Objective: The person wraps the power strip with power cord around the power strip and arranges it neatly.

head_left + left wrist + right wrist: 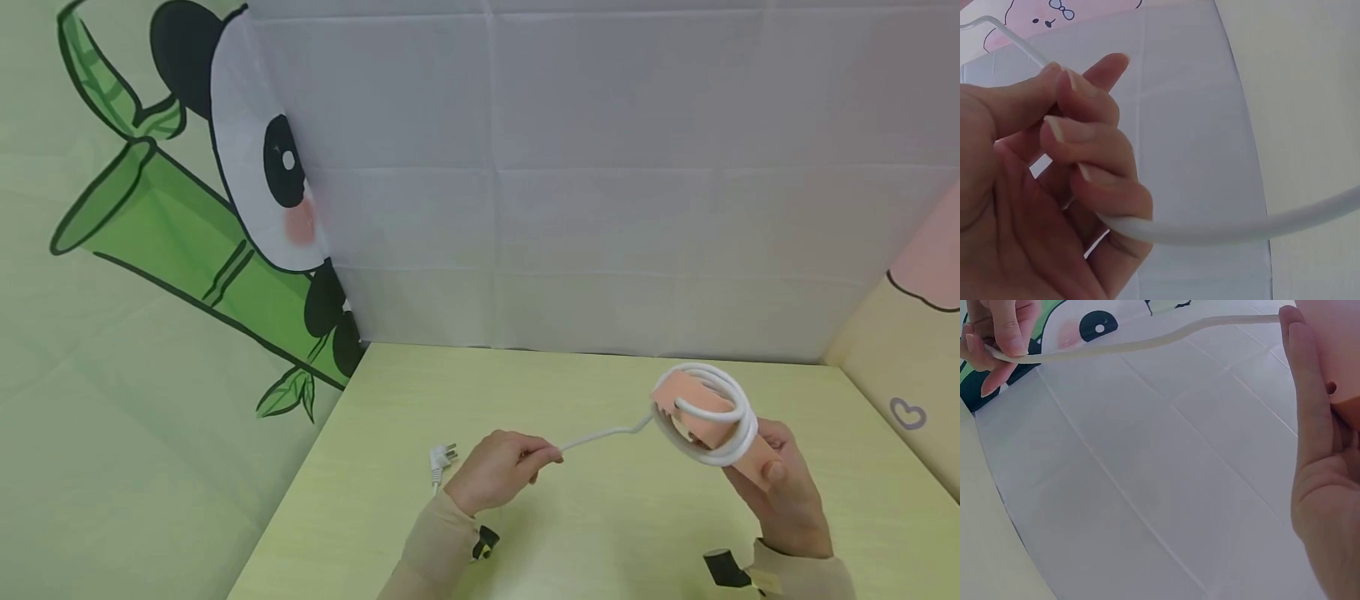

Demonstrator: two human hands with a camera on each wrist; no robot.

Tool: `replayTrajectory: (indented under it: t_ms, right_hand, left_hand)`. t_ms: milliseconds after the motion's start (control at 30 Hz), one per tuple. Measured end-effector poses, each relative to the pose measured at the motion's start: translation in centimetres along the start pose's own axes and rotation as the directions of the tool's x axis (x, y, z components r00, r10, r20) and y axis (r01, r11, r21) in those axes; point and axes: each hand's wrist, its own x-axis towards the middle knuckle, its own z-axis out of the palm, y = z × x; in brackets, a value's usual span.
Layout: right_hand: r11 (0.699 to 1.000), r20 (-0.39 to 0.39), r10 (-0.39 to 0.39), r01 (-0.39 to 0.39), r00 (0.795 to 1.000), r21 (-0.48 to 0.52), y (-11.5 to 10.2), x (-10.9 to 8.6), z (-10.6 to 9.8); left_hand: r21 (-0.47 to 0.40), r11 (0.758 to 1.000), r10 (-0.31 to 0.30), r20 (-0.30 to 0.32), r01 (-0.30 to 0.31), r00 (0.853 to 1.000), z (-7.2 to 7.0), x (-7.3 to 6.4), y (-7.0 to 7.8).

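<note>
White cord (744, 433) looped round peach block (711, 430); left fingers (1094, 140) curled, pinching cord; right fingers (1312, 394) gripping block.

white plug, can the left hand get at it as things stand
Probably yes: in the head view the plug shows beside the left hand with nothing visible blocking it, but that hand grips the cord and may need to let go first.

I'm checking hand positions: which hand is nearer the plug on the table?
Left. In the head view, the left hand is just right of the plug, pinching the cord; the right hand is much farther to the plug's right, holding the pink block.
</note>
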Motion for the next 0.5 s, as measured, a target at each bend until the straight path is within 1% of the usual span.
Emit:
replayTrajectory:
  t_ms: [100, 233, 267, 367, 433, 500]
  right_hand:
    - [1.000, -0.006, 0.007, -0.007, 1.000, -0.003, -0.01, 0.17, 0.16]
    - [1.000, 0.003, 0.011, -0.011, 1.000, 0.018, 0.00, 0.34, 0.20]
    - [1.000, -0.006, 0.016, -0.016, 1.000, 0.022, 0.00, 0.34, 0.21]
    - [0.999, -0.056, 0.029, -0.028, 0.998, 0.027, 0.06, 0.17, 0.25]
    - [0.999, -0.117, 0.040, -0.040, 0.992, 0.007, 0.07, 0.08, 0.41]
    - [0.999, -0.179, 0.046, -0.050, 0.983, -0.019, 0.08, -0.03, 0.57]
  left_hand:
    - [-0.006, 1.000, -0.001, 0.020, 0.001, 1.000, -0.03, -0.17, 0.09]
    - [-0.014, 1.000, -0.015, 0.051, 0.016, 0.999, -0.11, -0.42, 0.19]
    - [-0.016, 1.000, -0.018, 0.058, 0.019, 0.998, -0.12, -0.46, 0.18]
    - [-0.020, 0.999, -0.024, 0.070, 0.025, 0.997, -0.21, -0.67, 0.19]
    - [-0.028, 0.999, -0.024, 0.075, 0.027, 0.997, -0.27, -0.78, 0.18]
    - [-0.022, 1.000, -0.012, 0.070, 0.014, 0.997, -0.36, -0.87, 0.18]
